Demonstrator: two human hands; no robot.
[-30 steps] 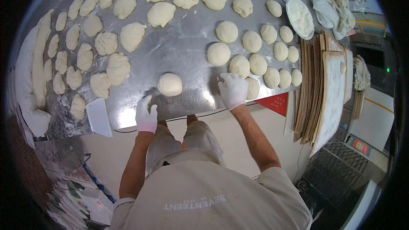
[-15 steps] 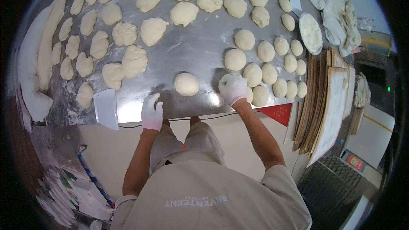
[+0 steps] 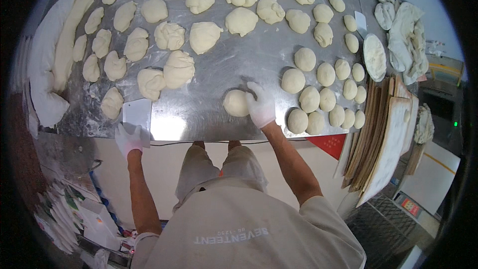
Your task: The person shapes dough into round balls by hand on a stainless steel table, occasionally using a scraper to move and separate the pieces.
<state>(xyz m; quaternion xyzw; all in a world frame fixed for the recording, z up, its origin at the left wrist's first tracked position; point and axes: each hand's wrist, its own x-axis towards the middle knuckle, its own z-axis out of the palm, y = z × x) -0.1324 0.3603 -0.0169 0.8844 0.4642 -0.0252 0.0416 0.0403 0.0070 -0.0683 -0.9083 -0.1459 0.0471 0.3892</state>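
While you stand at one steel table [image 3: 219, 69], one stack of boards [image 3: 388, 134] leans beside its right end, too tightly packed to count. At the left: one long pale roll [image 3: 73, 32], one white cloth [image 3: 47, 79] alongside. Far right: one cloth bundle [image 3: 406, 35], then one oval bowl [image 3: 375, 58] of flour.

Your two hands are gloved. Right hand [image 3: 260, 104]: fingers curved against the right side of one dough ball [image 3: 236, 103], not pinching; the ball sits near the front edge, mid-table. Left hand [image 3: 129, 138]: thumb and fingers parted at the near end of a white scraper [image 3: 137, 114]; cannot tell whether they grip it. Scrapers: two, the second [image 3: 360, 21] near the bowl.

Rough dough pieces [image 3: 205, 37]: roughly thirty, some cut off above. Smooth balls [image 3: 309, 99] grouped at right: fourteen.
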